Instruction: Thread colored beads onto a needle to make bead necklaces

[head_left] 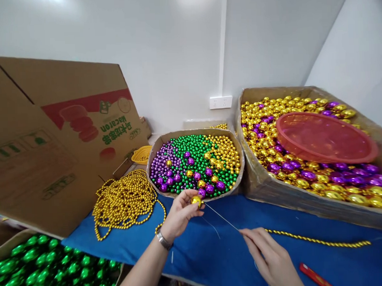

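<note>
My left hand (184,210), with a metal band at the wrist, pinches a shiny gold bead (196,201) just in front of the tub of mixed beads. From that bead a thin pale string (222,217) runs taut down to my right hand (268,253), whose thumb and fingers are closed on it. A loose thread end (213,229) curls below the left hand. Past the right hand, a strand of small gold beads (321,237) stretches over the blue cloth (196,256). Whether it joins the string is hidden.
The tub (242,174) holds purple, green and gold beads. On the right, a large box (265,190) of gold and purple beads carries a red basin (326,137). Gold bead strands (127,202) lie left, beside a cardboard carton (84,164). A red tool (313,276) and green beads (51,267) are nearer.
</note>
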### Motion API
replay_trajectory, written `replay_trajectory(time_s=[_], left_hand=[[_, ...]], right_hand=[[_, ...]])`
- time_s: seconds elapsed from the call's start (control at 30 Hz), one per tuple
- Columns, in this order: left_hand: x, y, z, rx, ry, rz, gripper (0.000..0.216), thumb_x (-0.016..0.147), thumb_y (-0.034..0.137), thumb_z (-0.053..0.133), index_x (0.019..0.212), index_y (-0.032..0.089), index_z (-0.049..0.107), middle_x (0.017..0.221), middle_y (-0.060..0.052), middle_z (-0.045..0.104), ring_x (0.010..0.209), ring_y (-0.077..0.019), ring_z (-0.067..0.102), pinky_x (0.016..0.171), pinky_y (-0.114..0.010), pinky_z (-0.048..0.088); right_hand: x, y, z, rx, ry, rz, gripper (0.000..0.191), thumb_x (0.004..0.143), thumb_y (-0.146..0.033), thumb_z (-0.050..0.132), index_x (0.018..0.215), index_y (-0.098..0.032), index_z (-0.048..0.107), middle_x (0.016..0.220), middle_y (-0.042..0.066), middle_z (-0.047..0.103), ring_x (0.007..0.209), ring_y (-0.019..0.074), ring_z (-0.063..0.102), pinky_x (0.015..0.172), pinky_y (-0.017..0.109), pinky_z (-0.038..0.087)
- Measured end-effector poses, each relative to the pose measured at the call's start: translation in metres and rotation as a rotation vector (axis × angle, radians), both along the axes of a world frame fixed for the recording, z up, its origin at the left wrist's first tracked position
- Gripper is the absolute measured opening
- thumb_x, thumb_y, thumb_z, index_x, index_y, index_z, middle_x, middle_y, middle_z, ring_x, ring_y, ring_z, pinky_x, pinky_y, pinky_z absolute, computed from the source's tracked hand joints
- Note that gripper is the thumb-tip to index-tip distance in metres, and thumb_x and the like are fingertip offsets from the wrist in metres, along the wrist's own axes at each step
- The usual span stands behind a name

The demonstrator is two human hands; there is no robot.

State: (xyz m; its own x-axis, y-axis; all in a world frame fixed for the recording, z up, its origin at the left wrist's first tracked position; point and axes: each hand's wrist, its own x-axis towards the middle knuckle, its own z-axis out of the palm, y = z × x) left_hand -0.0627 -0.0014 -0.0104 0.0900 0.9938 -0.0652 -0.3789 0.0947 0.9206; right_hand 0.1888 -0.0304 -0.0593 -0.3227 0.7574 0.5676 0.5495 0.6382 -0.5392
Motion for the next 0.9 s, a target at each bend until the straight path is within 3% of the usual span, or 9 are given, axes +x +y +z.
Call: replay_trajectory(time_s=[0.5, 0.7, 0.77, 0.9], left_hand=[[0.001, -0.004, -0.004, -0.02, -0.015, 0.02, 0.031, 0.074, 0.026, 0.07, 0.101, 0.017, 0.059, 0.104, -0.009, 0.061, 0.08, -0.0183, 0.064, 0.069, -0.029, 0.052], [0.009, -0.01, -0.004, 0.059, 0.166, -0.053, 0.035, 0.069, 0.026, 0.074, 0.101, 0.016, 0.062, 0.097, -0.007, 0.063, 0.08, -0.0153, 0.059, 0.07, -0.027, 0.051], [0.014, -0.013, -0.006, 0.075, 0.218, -0.067, 0.037, 0.067, 0.024, 0.076, 0.1, 0.016, 0.063, 0.094, -0.006, 0.063, 0.08, -0.0141, 0.057, 0.07, -0.025, 0.049], [0.022, -0.016, -0.012, -0.012, 0.07, -0.062, 0.041, 0.067, 0.029, 0.075, 0.103, 0.017, 0.059, 0.092, -0.005, 0.062, 0.073, -0.0135, 0.058, 0.063, -0.025, 0.049]], right_hand=[[0.006, -0.002, 0.0, 0.095, -0.063, -0.024, 0.022, 0.092, -0.026, 0.041, 0.104, -0.023, 0.06, 0.082, 0.006, 0.061, 0.072, 0.0148, 0.063, 0.064, 0.023, 0.051], [0.005, -0.001, -0.005, 0.105, -0.113, -0.048, 0.027, 0.093, -0.03, 0.039, 0.103, -0.023, 0.063, 0.083, 0.007, 0.062, 0.073, 0.0158, 0.064, 0.066, 0.024, 0.051], [0.001, -0.002, -0.005, 0.041, -0.084, -0.025, 0.027, 0.093, -0.031, 0.039, 0.102, -0.022, 0.063, 0.082, 0.007, 0.063, 0.072, 0.0155, 0.064, 0.065, 0.023, 0.051], [-0.004, -0.003, -0.003, -0.193, -0.021, 0.093, 0.022, 0.093, -0.029, 0.042, 0.098, -0.023, 0.062, 0.079, 0.003, 0.064, 0.072, 0.0132, 0.064, 0.064, 0.02, 0.051]])
